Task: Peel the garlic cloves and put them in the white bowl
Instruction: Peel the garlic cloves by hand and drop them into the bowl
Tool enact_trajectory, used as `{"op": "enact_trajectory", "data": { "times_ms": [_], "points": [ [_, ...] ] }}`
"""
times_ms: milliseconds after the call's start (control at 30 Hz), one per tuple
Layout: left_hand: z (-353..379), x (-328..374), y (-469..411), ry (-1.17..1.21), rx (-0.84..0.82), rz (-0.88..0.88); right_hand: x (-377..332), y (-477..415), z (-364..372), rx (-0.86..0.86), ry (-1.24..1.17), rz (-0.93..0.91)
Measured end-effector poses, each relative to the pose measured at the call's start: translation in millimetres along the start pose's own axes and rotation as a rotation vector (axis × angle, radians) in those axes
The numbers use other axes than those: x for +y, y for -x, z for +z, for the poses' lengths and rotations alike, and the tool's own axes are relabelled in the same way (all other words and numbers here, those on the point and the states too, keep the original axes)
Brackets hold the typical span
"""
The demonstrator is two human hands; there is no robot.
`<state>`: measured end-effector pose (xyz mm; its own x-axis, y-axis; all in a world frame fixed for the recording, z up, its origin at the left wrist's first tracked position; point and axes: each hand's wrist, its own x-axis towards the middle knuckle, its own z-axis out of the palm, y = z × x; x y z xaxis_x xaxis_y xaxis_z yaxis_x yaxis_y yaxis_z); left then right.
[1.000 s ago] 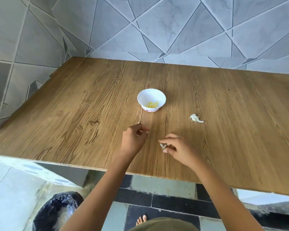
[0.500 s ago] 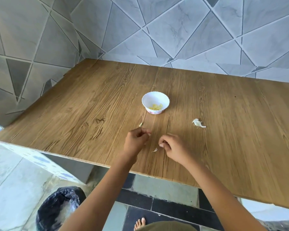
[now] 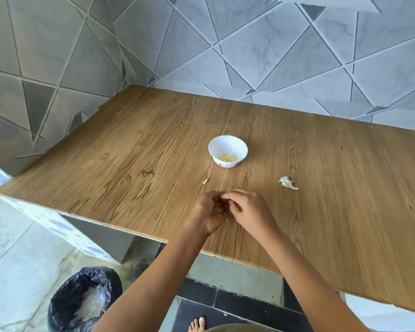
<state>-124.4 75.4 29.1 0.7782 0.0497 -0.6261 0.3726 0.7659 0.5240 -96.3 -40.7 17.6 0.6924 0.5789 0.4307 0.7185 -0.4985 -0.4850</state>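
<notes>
The table (image 3: 297, 164) is a warm brown with darker wood-grain streaks and knots. The bowl (image 3: 228, 147) is white with a small pink print low on its side, and the peeled garlic (image 3: 228, 157) in it looks pale yellow. A garlic piece (image 3: 287, 183) lying on the table is off-white. The wall tiles (image 3: 249, 44) are grey marble-look, cut into triangles by thin lines, some darker. The bin bag (image 3: 82, 300) is glossy black, and the floor (image 3: 237, 310) has dark tiles.

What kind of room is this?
Probably a home kitchen or cooking corner: a wooden table set against a grey tiled wall, a white bowl of peeled garlic, and a lined bin on the floor.
</notes>
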Motion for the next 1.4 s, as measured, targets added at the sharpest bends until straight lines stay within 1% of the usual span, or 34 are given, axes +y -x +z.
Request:
{"op": "enact_trajectory", "data": {
  "times_ms": [67,167,300,367,467,500,700,800,900,1000,1067,1167,1233,1400],
  "points": [
    [-0.4,0.0,-1.4,0.010,-0.004,-0.010,-1.1,0.7,0.1,0.021,0.014,0.008],
    [-0.8,0.6,-2.0,0.035,-0.010,-0.013,-3.1,1.4,-1.4,0.106,0.034,-0.009],
    [-7.9,7.6,-0.3,0.087,-0.014,-0.003,0.2,13.8,-2.0,0.199,-0.054,0.028],
    [-13.9,12.5,-0.6,0.114,-0.012,0.019,5.8,26.5,1.6,0.129,-0.063,0.078],
    [-22.7,15.9,-2.0,0.123,0.007,0.032,11.6,36.1,12.8,-0.089,-0.062,0.182],
    [-25.0,15.9,-2.0,0.120,0.009,0.032,12.4,35.0,16.5,-0.127,-0.060,0.206],
    [-31.6,16.6,-0.1,0.116,0.023,0.044,12.0,22.9,26.3,-0.129,-0.054,0.249],
    [-29.9,14.0,2.0,0.084,0.029,0.046,8.5,21.0,19.0,-0.042,-0.110,0.246],
    [-23.3,7.6,3.8,0.009,0.006,0.027,1.3,11.2,11.2,0.077,-0.119,0.172],
    [-15.7,3.5,1.9,0.000,0.000,0.003,-0.1,4.3,11.9,0.096,-0.030,0.128],
    [-11.3,2.5,0.4,-0.002,-0.001,-0.006,2.1,3.5,12.5,0.124,0.000,0.136],
    [-7.7,2.0,-1.2,-0.011,-0.004,-0.005,5.4,3.6,10.5,0.188,-0.031,0.195],
    [-5.5,2.1,-1.6,-0.010,-0.007,-0.003,7.7,5.5,9.2,0.195,-0.049,0.211],
    [-0.6,2.1,-0.2,-0.021,-0.019,-0.006,13.5,10.3,5.7,0.181,-0.008,0.103]
  ]
}}
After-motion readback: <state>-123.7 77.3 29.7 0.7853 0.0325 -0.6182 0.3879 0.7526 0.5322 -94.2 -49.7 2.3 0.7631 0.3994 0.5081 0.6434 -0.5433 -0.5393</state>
